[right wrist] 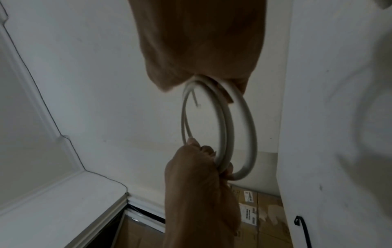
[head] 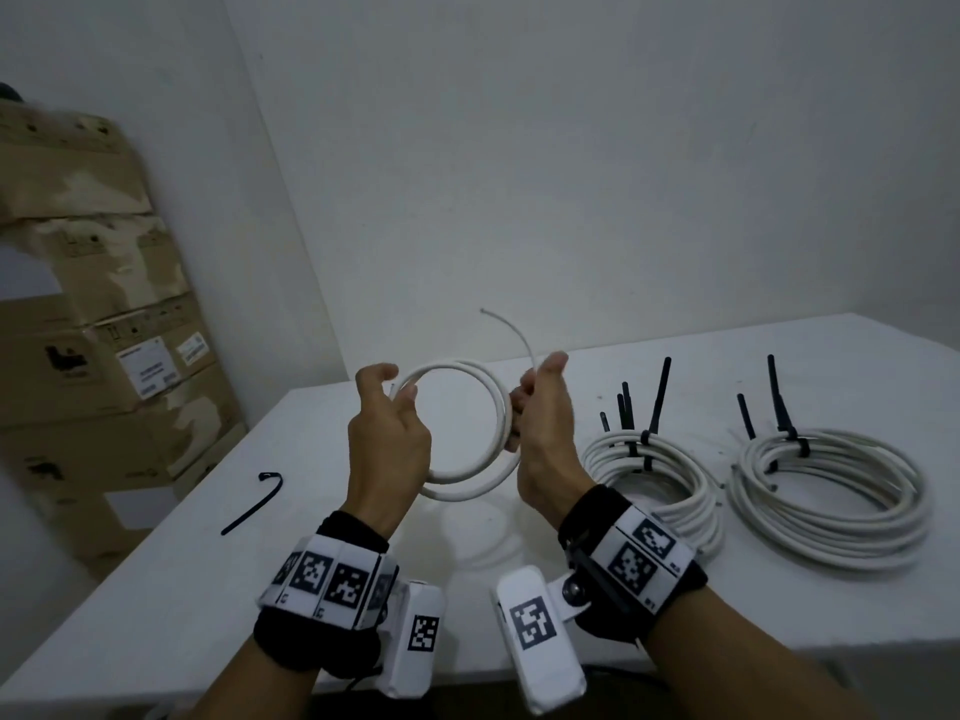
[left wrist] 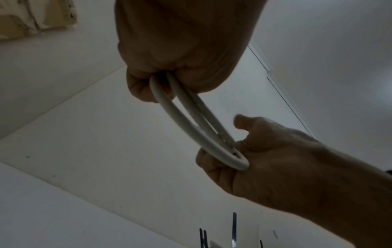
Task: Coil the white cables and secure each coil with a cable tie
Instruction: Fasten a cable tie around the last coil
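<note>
I hold a small coil of white cable (head: 483, 387) upright above the white table (head: 311, 511), between both hands. My left hand (head: 387, 407) grips the coil's left side, also seen in the left wrist view with the fingers curled round the loops (left wrist: 169, 94). My right hand (head: 540, 407) grips the right side, and a thin free cable end (head: 511, 330) sticks up past its thumb. The right wrist view shows the same coil (right wrist: 224, 127) running from my right hand down to my left hand (right wrist: 197, 167). A loose black cable tie (head: 252, 504) lies on the table to the left.
Two larger white coils bound with black ties lie on the table at right, one near my right wrist (head: 660, 475), one farther right (head: 831, 491). Stacked cardboard boxes (head: 104, 356) stand against the wall at left. The table's left edge is close to the loose tie.
</note>
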Tool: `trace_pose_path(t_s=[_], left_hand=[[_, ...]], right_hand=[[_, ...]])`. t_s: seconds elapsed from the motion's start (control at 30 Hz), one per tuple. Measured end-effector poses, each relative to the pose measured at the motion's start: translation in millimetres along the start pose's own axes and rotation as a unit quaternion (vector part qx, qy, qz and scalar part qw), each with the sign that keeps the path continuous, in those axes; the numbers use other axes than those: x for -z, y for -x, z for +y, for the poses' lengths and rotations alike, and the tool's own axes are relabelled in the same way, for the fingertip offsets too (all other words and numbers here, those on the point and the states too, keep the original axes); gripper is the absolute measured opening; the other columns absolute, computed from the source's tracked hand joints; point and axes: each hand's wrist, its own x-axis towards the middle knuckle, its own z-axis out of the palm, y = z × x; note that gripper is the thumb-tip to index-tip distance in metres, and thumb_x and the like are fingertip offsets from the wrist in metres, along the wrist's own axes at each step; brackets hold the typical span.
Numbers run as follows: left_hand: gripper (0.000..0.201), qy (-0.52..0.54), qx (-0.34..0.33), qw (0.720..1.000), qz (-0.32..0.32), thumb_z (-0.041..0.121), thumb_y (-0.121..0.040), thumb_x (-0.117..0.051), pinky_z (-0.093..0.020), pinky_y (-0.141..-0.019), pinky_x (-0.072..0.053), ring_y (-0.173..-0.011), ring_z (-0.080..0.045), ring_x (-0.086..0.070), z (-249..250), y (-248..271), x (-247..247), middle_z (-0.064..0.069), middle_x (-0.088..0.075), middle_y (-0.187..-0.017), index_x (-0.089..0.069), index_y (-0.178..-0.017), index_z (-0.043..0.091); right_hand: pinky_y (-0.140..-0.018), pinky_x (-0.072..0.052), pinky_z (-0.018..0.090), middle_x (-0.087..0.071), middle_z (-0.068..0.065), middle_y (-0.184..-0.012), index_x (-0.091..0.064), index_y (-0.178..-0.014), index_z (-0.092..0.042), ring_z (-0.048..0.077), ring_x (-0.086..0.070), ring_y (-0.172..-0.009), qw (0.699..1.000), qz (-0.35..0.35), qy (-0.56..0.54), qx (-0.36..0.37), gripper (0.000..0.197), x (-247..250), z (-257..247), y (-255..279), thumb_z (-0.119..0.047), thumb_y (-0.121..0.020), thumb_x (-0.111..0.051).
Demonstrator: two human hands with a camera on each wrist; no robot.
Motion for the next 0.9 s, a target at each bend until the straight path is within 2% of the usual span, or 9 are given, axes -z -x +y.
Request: trace_pose_path(t_s=[0.07, 0.13, 0.3, 0.4, 0.5, 0.6, 0.7, 0.8, 0.9], left_hand=[[0.011, -0.015, -0.016, 1.000, -0.012, 0.019, -0.102, -0.041, -0.016, -0.046, -0.035, -0.061, -0.013, -0.050, -2, 2, 0, 0.002, -0.052, -0.068, -0.043, -0.110, 0.011], [0.006, -0.032, -0.031, 0.998, -0.039, 0.018, -0.102, -0.041, -0.015, -0.047, -0.035, -0.063, -0.010, -0.049, -2, 4, 1, 0.004, -0.051, -0.069, -0.040, -0.101, 0.013], [0.007, -0.065, -0.062, 0.992, -0.092, 0.021, -0.101, -0.044, -0.011, -0.050, -0.038, -0.063, -0.008, -0.049, 5, -1, 2, 0.005, -0.051, -0.070, -0.040, -0.102, 0.015], [0.009, -0.074, -0.062, 0.990, -0.104, 0.023, -0.101, -0.044, -0.011, -0.050, -0.039, -0.063, -0.008, -0.051, 7, -6, 5, 0.006, -0.052, -0.072, -0.039, -0.105, 0.016], [0.014, -0.081, -0.053, 0.988, -0.117, 0.026, -0.101, -0.045, -0.013, -0.048, -0.037, -0.062, -0.007, -0.050, 7, -11, 7, 0.004, -0.052, -0.072, -0.039, -0.108, 0.015], [0.017, -0.094, -0.063, 0.984, -0.138, 0.025, -0.100, -0.047, -0.013, -0.049, -0.037, -0.061, -0.009, -0.049, 9, -16, 8, 0.002, -0.052, -0.072, -0.038, -0.108, 0.013], [0.020, -0.095, -0.062, 0.978, -0.176, 0.025, -0.100, -0.048, -0.011, -0.049, -0.037, -0.061, -0.008, -0.049, 12, -19, 10, 0.003, -0.054, -0.075, -0.035, -0.111, 0.014], [0.023, -0.073, -0.049, 0.971, -0.222, 0.025, -0.100, -0.048, -0.015, -0.054, -0.038, -0.063, -0.009, -0.050, 11, -18, 11, 0.002, -0.057, -0.081, -0.033, -0.115, 0.018], [0.022, -0.010, -0.020, 0.972, -0.234, 0.022, -0.100, -0.048, -0.023, -0.062, -0.044, -0.070, -0.014, -0.056, 9, -13, 10, -0.003, -0.061, -0.084, -0.033, -0.116, 0.020]], right_hand=[[-0.049, -0.026, 0.022, -0.034, -0.004, -0.064, -0.035, -0.070, -0.020, 0.010, -0.028, -0.054, 0.999, 0.030, 0.005, 0.025, 0.033, 4, -2, -4, -0.031, -0.101, -0.031], [-0.048, -0.026, 0.023, -0.033, -0.005, -0.061, -0.035, -0.068, -0.019, 0.009, -0.027, -0.052, 0.997, 0.019, 0.050, 0.052, 0.031, 6, -7, -10, -0.022, -0.099, -0.032], [-0.054, -0.032, 0.027, -0.042, 0.000, -0.066, -0.043, -0.069, -0.017, 0.015, -0.038, -0.062, 0.967, -0.084, 0.227, 0.076, 0.030, 12, -9, -25, -0.023, -0.097, -0.036], [-0.046, -0.040, 0.025, -0.059, 0.007, -0.069, -0.053, -0.079, -0.013, 0.020, -0.055, -0.056, 0.942, -0.134, 0.292, 0.102, 0.025, 18, -8, -24, -0.021, -0.097, -0.038], [-0.038, -0.037, 0.021, -0.058, 0.005, -0.060, -0.061, -0.095, -0.017, 0.012, -0.049, -0.043, 0.924, -0.168, 0.309, 0.152, 0.023, 23, -7, -20, -0.018, -0.100, -0.039], [-0.049, -0.039, 0.023, -0.050, -0.005, -0.058, -0.062, -0.098, -0.023, 0.007, -0.045, -0.049, 0.891, -0.183, 0.357, 0.214, 0.023, 22, -4, -15, -0.025, -0.101, -0.039], [-0.060, -0.037, 0.031, -0.047, -0.007, -0.060, -0.059, -0.097, -0.020, 0.016, -0.047, -0.060, 0.846, -0.178, 0.429, 0.263, 0.024, 19, -2, -12, -0.029, -0.101, -0.038], [-0.061, -0.038, 0.035, -0.053, 0.001, -0.066, -0.059, -0.103, -0.012, 0.027, -0.053, -0.067, 0.823, -0.143, 0.467, 0.291, 0.028, 18, 0, -12, -0.028, -0.102, -0.037], [-0.056, -0.034, 0.035, -0.051, 0.003, -0.064, -0.058, -0.102, -0.009, 0.029, -0.050, -0.063, 0.814, -0.096, 0.468, 0.329, 0.029, 18, 4, -11, -0.027, -0.102, -0.035]])
